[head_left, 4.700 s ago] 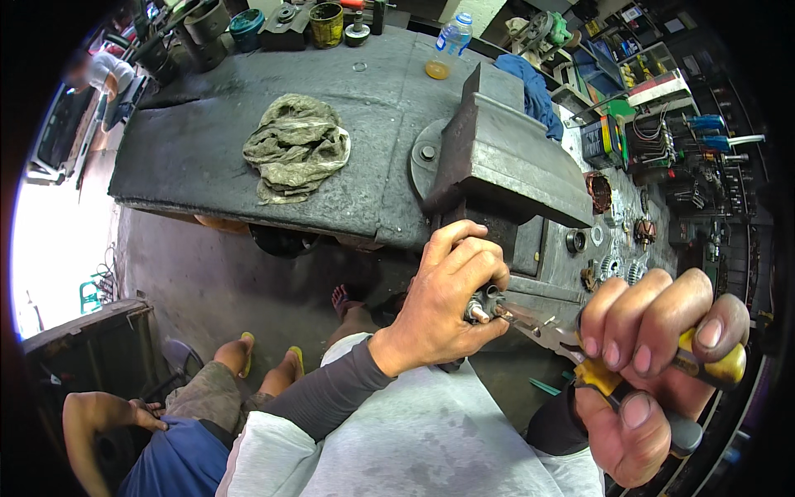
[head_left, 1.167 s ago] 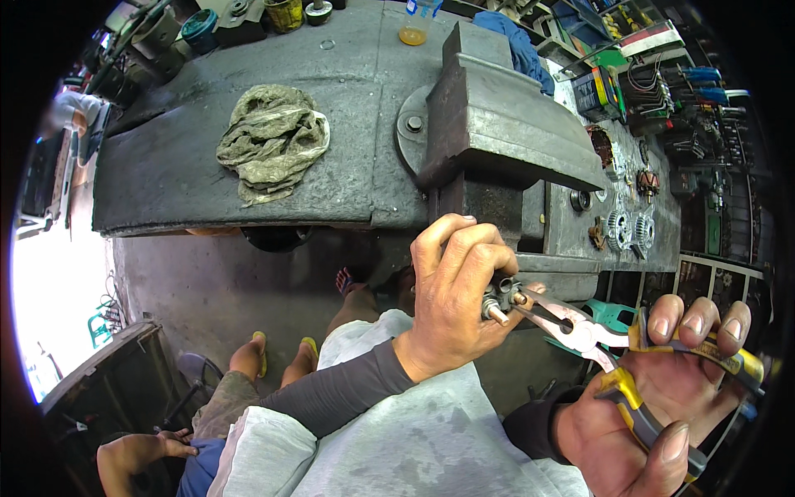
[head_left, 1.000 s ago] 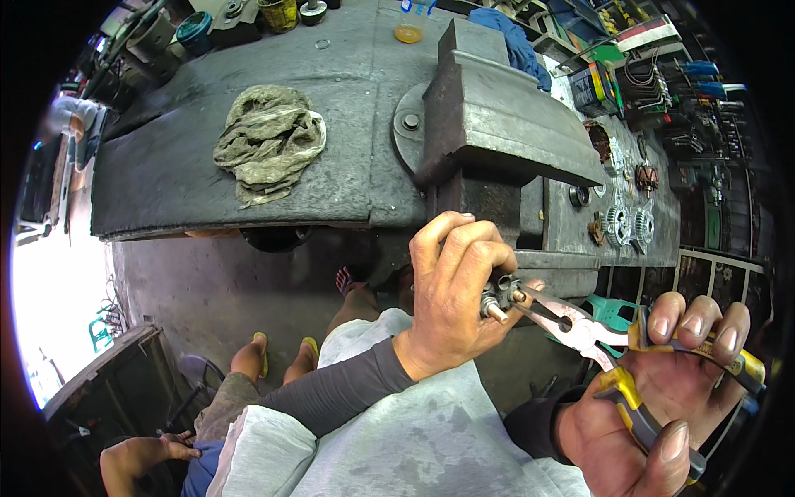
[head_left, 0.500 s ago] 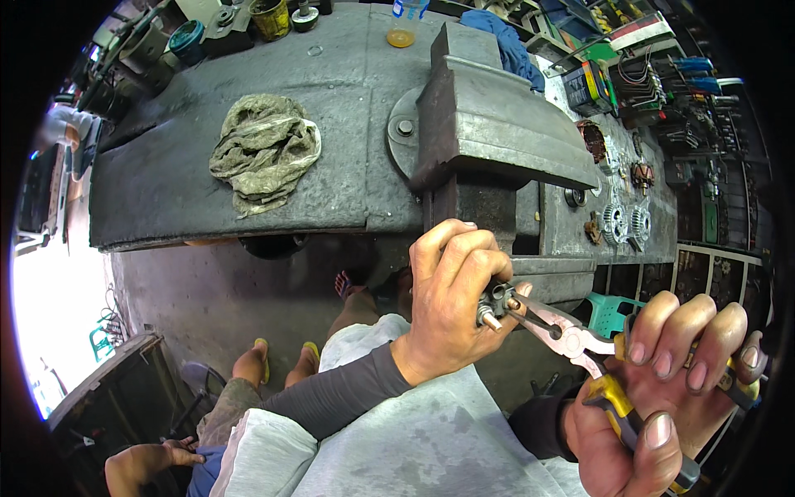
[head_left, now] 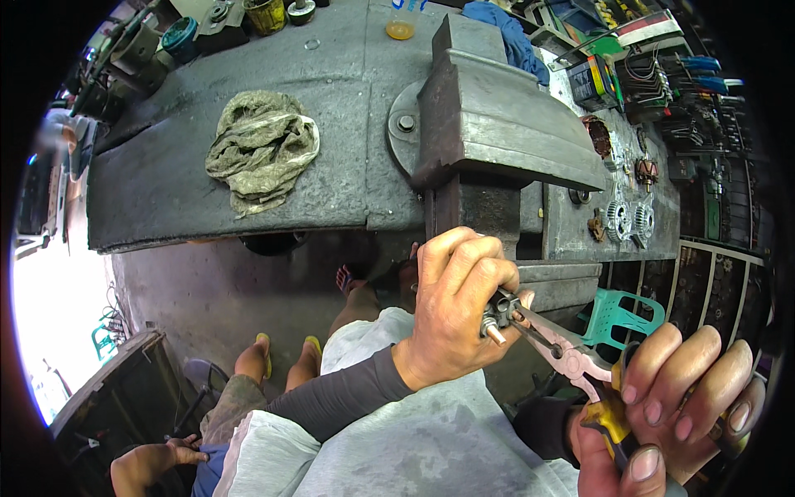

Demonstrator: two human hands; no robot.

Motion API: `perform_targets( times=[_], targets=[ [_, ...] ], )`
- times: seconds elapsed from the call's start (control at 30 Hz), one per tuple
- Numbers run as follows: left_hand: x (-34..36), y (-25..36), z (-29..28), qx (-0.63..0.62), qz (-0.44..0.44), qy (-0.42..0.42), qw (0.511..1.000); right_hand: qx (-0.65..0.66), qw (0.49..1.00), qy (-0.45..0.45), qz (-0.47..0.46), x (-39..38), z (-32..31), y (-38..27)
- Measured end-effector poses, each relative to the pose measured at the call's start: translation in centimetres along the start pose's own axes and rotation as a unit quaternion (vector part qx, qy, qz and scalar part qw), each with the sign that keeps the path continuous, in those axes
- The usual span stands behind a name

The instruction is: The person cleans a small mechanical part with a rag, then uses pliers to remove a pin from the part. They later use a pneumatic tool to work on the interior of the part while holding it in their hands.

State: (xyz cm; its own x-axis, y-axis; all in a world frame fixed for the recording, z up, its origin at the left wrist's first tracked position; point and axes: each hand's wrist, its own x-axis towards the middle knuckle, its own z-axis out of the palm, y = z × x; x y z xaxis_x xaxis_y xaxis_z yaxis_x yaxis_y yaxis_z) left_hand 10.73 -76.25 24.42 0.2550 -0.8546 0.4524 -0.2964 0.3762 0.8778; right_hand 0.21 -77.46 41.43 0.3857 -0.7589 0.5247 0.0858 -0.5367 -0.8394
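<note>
My left hand grips a small dark metal fitting with a threaded stud and nut, just below a large steel bench vise. My right hand is wrapped round long-nose pliers with yellow-and-black handles. The pliers' jaws reach to the right side of the fitting, beside my left fingertips; whether they clamp it is hard to see. My grey shirt lies behind both hands.
A crumpled rag lies on the workbench; tubs and a bottle stand behind. Machine parts, a battery and tools fill the right. A teal stool stands below. Another person sits at lower left.
My right fingers have curled further over the handles and moved down, tilting the pliers more steeply. My left hand has shifted slightly right and down, still holding the fitting. The view has shifted slightly.
</note>
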Motion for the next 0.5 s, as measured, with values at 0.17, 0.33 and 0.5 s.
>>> perform_targets(
  times=[0.17,0.33,0.5],
  targets=[
    [-0.2,-0.1,0.0,-0.001,-0.005,-0.004,1.0,0.004,1.0,0.011,0.004,-0.1,0.2,0.0],
    [-0.5,-0.1,0.1,0.018,-0.006,0.001,1.0,-0.023,1.0,0.0,-0.006,0.6,-0.4,0.1],
    [0.3,0.7,-0.3,0.063,0.032,0.017,0.997,-0.02,0.991,0.128,0.04,-0.9,-0.4,-2.0]
  ],
)
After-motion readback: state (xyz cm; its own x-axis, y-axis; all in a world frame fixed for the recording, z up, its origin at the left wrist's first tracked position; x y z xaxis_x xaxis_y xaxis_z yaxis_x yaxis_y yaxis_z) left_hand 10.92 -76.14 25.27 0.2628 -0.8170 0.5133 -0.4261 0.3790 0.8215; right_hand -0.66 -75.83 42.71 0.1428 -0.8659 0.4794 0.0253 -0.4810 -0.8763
